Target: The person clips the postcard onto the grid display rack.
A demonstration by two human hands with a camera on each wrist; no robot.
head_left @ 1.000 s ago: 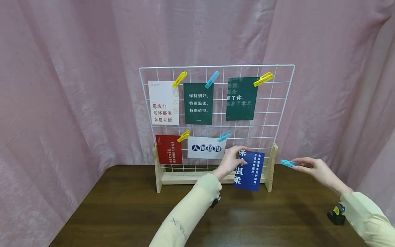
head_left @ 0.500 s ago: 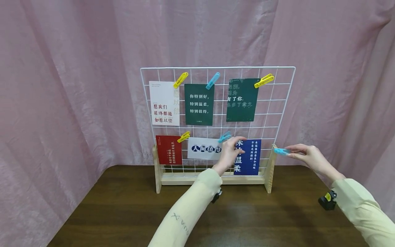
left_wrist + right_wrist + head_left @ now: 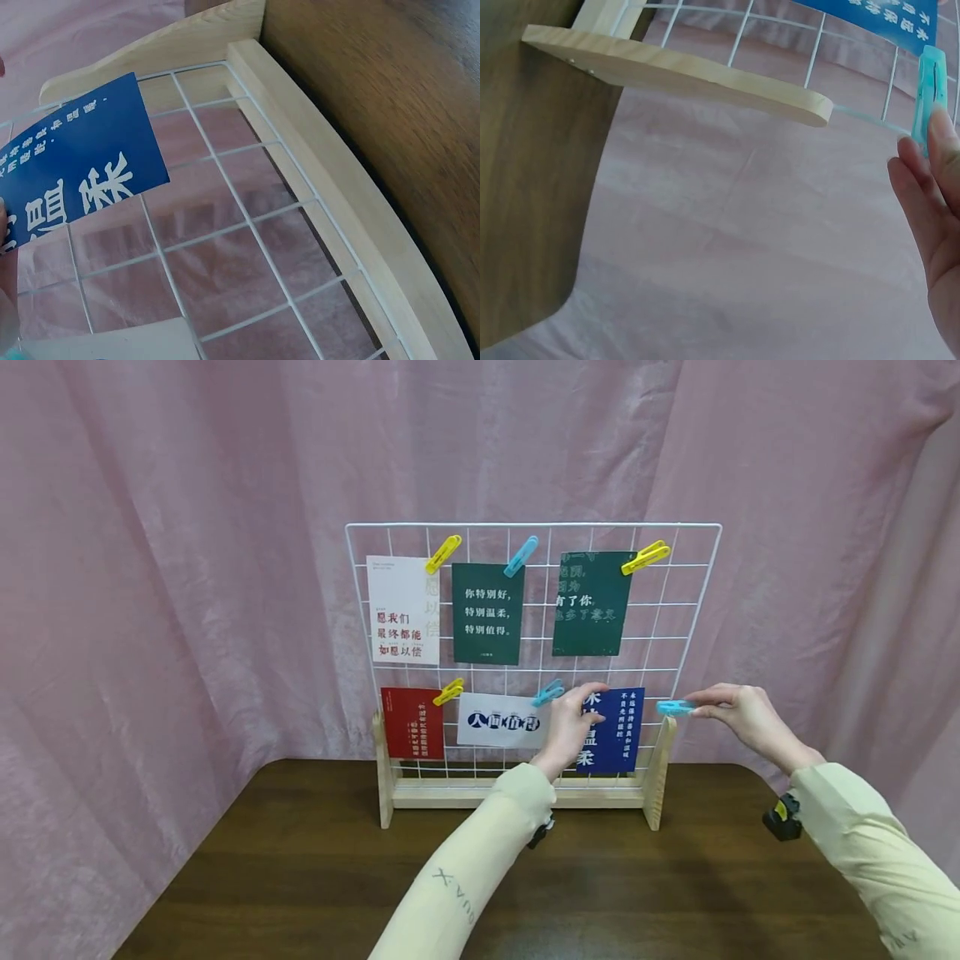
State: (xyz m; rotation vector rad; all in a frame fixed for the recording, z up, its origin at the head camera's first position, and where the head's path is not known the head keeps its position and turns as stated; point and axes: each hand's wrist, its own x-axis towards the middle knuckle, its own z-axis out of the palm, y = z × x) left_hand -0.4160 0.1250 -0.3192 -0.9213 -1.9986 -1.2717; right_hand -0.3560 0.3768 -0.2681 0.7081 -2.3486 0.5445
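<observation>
My left hand (image 3: 567, 727) pinches a blue card (image 3: 622, 735) with white characters by its left side, holding it upright before the lower right of the white wire grid (image 3: 570, 670). In the left wrist view the blue card (image 3: 82, 161) overlaps the wires, and only a sliver of the hand shows at the left edge. To the right, my right hand (image 3: 742, 718) pinches a light blue clothespin (image 3: 675, 707) between thumb and fingers, just above the stand's right wooden post (image 3: 658, 777). In the right wrist view the clothespin (image 3: 930, 94) points toward the card's corner.
Yellow and blue clothespins hold several cards on the grid: a white card (image 3: 402, 610), two green cards (image 3: 486, 647) (image 3: 588, 639), a red card (image 3: 408, 727) and a white landscape card (image 3: 495, 739). The wooden stand (image 3: 517, 797) rests on a brown table (image 3: 450, 835), before a pink curtain (image 3: 225, 568).
My left hand has raised the blue card from low before the stand up against the lower right grid. My right hand has moved up and left with the clothespin, closer to the card.
</observation>
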